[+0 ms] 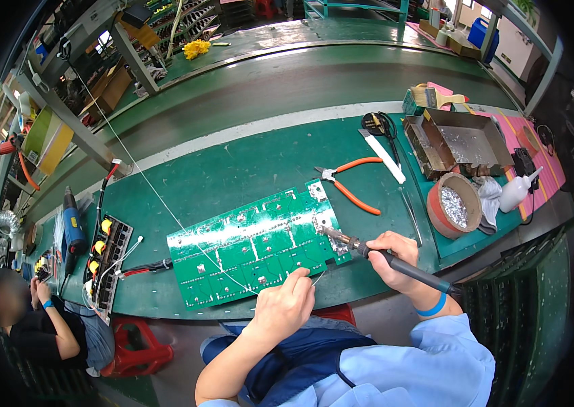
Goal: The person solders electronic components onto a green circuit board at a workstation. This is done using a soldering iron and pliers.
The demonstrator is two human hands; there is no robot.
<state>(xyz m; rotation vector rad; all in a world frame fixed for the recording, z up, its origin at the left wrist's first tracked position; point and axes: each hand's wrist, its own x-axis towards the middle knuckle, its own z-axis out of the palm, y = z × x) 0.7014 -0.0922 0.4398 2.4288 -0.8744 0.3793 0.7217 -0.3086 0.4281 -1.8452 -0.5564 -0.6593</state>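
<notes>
A large green circuit board (229, 254) lies on the bench in front of me, its face dotted with solder joints. My right hand (393, 260) is wrapped round a soldering iron (409, 270), whose metal tip meets the board's right end. At the board's near edge, my left hand (285, 298) pinches a thin solder wire (139, 167) that runs down from the upper left across the board. A short end of wire pokes out past my left fingertips. Orange-handled cutters (353, 183) rest just beyond the board, beside a white-handled blade (383, 157).
To the right stand a round red tub (441, 210) of metal bits, a metal tray (466, 139), a brush (436, 98) and a white squeeze bottle (517, 192). At left are a blue heat gun (73, 227), a component-laden board (107, 264) and a seated co-worker (63, 325).
</notes>
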